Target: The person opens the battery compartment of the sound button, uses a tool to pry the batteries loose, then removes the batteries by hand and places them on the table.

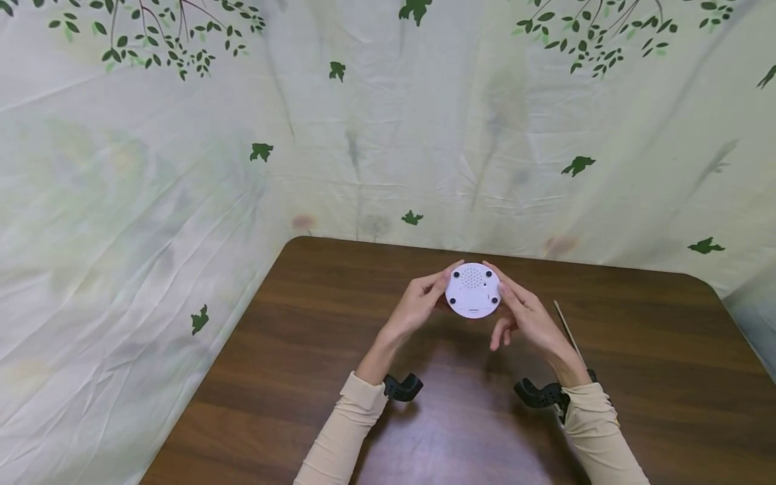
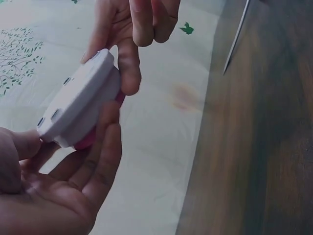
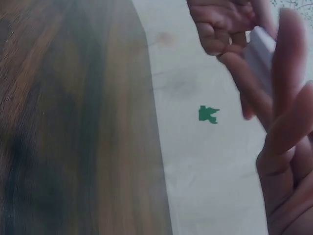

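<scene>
Both hands hold up a round white device [image 1: 473,291] above the table. The face turned toward the head camera has a speaker-like patch of small holes and dark round feet near its rim. In the left wrist view its thick side shows, with pink-red on the far side. My left hand [image 1: 417,302] grips the left edge, thumb on the white face and fingers behind. My right hand [image 1: 529,318] pinches the right edge between thumb and index finger, its other fingers loosely bent below. In the right wrist view, fingers hide most of the device.
A thin metal rod [image 1: 568,332] lies on the brown wooden table [image 1: 291,350] beside the right forearm, its near end partly hidden by the wrist. A black wrist mount [image 1: 404,388] sits on each sleeve. Behind the table hangs a pale leaf-printed cloth [image 1: 364,168].
</scene>
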`<state>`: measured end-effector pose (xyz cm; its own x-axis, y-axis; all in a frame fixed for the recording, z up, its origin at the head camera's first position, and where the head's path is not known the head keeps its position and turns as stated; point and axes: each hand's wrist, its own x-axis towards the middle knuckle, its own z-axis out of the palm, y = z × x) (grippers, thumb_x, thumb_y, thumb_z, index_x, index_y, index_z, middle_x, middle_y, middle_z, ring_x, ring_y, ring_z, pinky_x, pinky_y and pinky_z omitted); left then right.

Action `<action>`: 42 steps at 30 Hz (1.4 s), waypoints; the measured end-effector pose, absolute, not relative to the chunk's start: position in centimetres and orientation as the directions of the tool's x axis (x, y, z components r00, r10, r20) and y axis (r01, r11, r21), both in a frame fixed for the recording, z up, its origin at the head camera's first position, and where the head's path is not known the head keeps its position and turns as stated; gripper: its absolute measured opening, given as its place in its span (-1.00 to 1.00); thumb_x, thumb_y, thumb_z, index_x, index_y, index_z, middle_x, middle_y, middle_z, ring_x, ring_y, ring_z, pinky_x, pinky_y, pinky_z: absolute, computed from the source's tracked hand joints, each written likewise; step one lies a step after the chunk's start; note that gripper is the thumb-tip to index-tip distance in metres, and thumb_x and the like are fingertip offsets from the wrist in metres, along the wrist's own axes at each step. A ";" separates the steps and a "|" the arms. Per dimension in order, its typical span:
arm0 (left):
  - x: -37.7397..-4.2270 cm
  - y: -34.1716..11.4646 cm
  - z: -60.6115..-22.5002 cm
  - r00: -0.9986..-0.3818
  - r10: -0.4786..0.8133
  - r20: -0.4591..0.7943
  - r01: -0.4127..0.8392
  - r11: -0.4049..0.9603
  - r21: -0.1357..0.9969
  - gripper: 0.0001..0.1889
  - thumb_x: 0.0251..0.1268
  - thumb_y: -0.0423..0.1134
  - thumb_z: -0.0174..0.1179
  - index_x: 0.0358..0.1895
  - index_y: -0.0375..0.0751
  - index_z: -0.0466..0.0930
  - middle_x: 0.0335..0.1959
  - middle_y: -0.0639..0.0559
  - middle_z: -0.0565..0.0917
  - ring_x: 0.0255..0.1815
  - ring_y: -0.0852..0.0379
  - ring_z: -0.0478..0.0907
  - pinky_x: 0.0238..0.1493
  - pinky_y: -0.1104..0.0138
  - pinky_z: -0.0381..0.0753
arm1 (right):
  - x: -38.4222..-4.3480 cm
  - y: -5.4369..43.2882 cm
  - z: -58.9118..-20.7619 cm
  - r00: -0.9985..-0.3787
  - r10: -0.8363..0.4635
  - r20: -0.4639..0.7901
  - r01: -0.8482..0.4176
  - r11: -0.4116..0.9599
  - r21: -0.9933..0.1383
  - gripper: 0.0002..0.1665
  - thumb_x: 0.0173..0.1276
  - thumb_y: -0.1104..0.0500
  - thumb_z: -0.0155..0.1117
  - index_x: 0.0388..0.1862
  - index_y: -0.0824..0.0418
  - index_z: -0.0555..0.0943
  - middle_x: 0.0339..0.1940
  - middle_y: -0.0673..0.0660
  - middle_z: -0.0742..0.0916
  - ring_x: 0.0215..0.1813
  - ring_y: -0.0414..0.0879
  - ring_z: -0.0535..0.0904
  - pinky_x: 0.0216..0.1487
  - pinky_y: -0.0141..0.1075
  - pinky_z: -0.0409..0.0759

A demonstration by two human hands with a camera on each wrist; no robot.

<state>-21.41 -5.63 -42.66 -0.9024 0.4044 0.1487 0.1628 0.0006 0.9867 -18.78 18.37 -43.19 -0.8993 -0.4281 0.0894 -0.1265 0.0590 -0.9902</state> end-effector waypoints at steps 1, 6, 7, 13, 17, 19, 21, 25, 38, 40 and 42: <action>-21.4 -5.7 -42.6 -0.896 0.416 0.157 0.166 -0.015 0.986 -0.55 0.72 -0.09 -0.09 0.51 -0.09 0.44 0.40 -0.13 0.59 -0.26 0.22 0.68 0.05 -0.14 0.71 | -18.8 18.4 -43.2 -0.899 -0.427 0.101 -0.135 0.048 -0.990 -0.34 0.77 -0.06 -0.28 0.74 -0.03 -0.01 -0.23 0.11 0.76 -0.62 0.10 0.74 -0.65 -0.20 0.61; -21.6 -5.8 -42.5 -0.882 0.440 0.171 0.158 -0.066 0.985 -0.55 0.73 -0.15 -0.11 0.53 -0.10 0.41 0.43 -0.16 0.56 -0.31 0.21 0.67 -0.12 0.20 0.78 | -18.9 18.6 -43.3 -0.876 -0.460 0.143 -0.162 0.003 -0.987 -0.33 0.77 -0.01 -0.26 0.75 -0.05 -0.06 -0.30 0.10 0.76 -0.64 0.08 0.71 -0.67 -0.16 0.57; -21.6 -5.9 -42.4 -0.883 0.440 0.163 0.146 -0.072 0.987 -0.55 0.73 -0.16 -0.11 0.52 -0.11 0.41 0.41 -0.19 0.57 -0.32 0.21 0.67 -0.16 0.27 0.77 | -18.9 18.7 -43.2 -0.864 -0.481 0.147 -0.166 -0.004 -0.986 -0.33 0.78 0.02 -0.26 0.75 -0.05 -0.09 -0.30 0.11 0.79 -0.63 0.09 0.71 -0.66 -0.14 0.58; -21.5 -6.0 -42.2 -0.894 0.440 0.086 0.076 -0.040 0.996 -0.56 0.72 -0.18 -0.09 0.50 -0.15 0.44 0.19 -0.37 0.66 -0.42 0.22 0.68 -0.26 0.28 0.73 | -18.7 19.4 -42.9 -0.829 -0.550 0.101 -0.180 0.092 -0.979 -0.01 0.60 0.28 0.16 0.74 -0.22 -0.13 -0.23 0.36 0.79 -0.60 0.13 0.69 -0.55 -0.09 0.66; -21.4 -5.7 -42.3 -0.872 0.483 0.083 0.090 -0.008 0.996 -0.54 0.73 -0.16 -0.12 0.54 -0.11 0.38 0.26 -0.33 0.63 -0.41 0.20 0.69 -0.19 0.08 0.77 | -18.4 19.3 -42.7 -0.879 -0.464 0.111 -0.234 0.217 -0.948 0.19 0.33 0.30 0.49 0.70 -0.30 0.03 -0.05 0.36 0.69 -0.62 0.07 0.61 -0.61 -0.13 0.63; -21.5 -5.4 -42.4 -0.855 0.509 0.098 0.108 -0.009 0.994 -0.52 0.73 -0.18 -0.11 0.59 -0.08 0.31 0.39 -0.29 0.55 -0.34 0.20 0.67 -0.12 0.03 0.76 | -18.4 19.1 -42.7 -0.899 -0.412 0.148 -0.270 0.256 -0.928 0.18 0.25 0.27 0.56 0.68 -0.27 0.12 -0.05 0.32 0.68 -0.60 0.08 0.58 -0.65 -0.21 0.58; -21.5 -5.3 -42.5 -0.836 0.537 0.113 0.126 -0.012 0.992 -0.47 0.71 -0.24 -0.07 0.63 -0.06 0.22 0.47 -0.26 0.48 -0.22 0.21 0.65 -0.06 0.11 0.74 | -18.3 18.9 -42.6 -0.915 -0.365 0.170 -0.285 0.287 -0.915 0.14 0.22 0.22 0.60 0.64 -0.27 0.19 -0.08 0.30 0.72 -0.58 0.10 0.59 -0.67 -0.24 0.54; -21.6 -5.5 -42.6 -0.799 0.588 0.126 0.138 -0.023 0.990 -0.28 0.55 -0.42 0.13 0.67 -0.07 0.08 0.53 -0.23 0.40 0.05 0.18 0.62 0.08 0.15 0.74 | -18.3 18.6 -42.7 -0.931 -0.304 0.201 -0.297 0.313 -0.902 0.05 0.18 0.16 0.64 0.56 -0.22 0.29 -0.11 0.27 0.77 -0.47 0.13 0.71 -0.64 -0.26 0.56; -21.6 -4.6 -43.2 -0.807 0.560 0.188 0.223 -0.007 0.975 -0.18 0.20 -0.54 0.42 0.55 -0.15 0.33 0.34 -0.23 0.57 0.00 0.27 0.64 -0.12 0.46 0.68 | -18.1 19.0 -43.0 -0.923 -0.207 0.323 -0.384 0.503 -0.775 -0.09 -0.01 0.06 0.77 0.36 -0.01 0.57 -0.41 0.06 0.63 -0.50 -0.22 0.45 -0.50 -0.41 0.40; -21.5 -4.4 -43.3 -0.813 0.548 0.196 0.226 -0.012 0.974 -0.19 0.18 -0.53 0.45 0.52 -0.11 0.37 0.31 -0.22 0.61 0.01 0.28 0.65 -0.10 0.46 0.69 | -18.1 19.2 -42.9 -0.929 -0.194 0.315 -0.370 0.493 -0.788 -0.08 -0.02 0.08 0.77 0.38 0.05 0.59 -0.49 0.08 0.57 -0.50 -0.24 0.40 -0.51 -0.43 0.37; -21.4 -4.2 -43.3 -0.817 0.540 0.202 0.224 -0.024 0.974 -0.20 0.17 -0.52 0.46 0.50 -0.08 0.39 0.30 -0.20 0.62 0.02 0.28 0.65 -0.09 0.45 0.69 | -18.1 19.4 -42.7 -0.935 -0.196 0.295 -0.353 0.458 -0.816 -0.06 0.00 0.13 0.75 0.42 0.14 0.57 -0.48 0.11 0.57 -0.50 -0.26 0.39 -0.51 -0.45 0.38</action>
<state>-21.43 -4.17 -43.31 -0.8169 0.5404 0.2017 0.2244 -0.0244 0.9742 -18.13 19.39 -42.73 -0.9353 -0.1959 0.2946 -0.3530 0.4580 -0.8159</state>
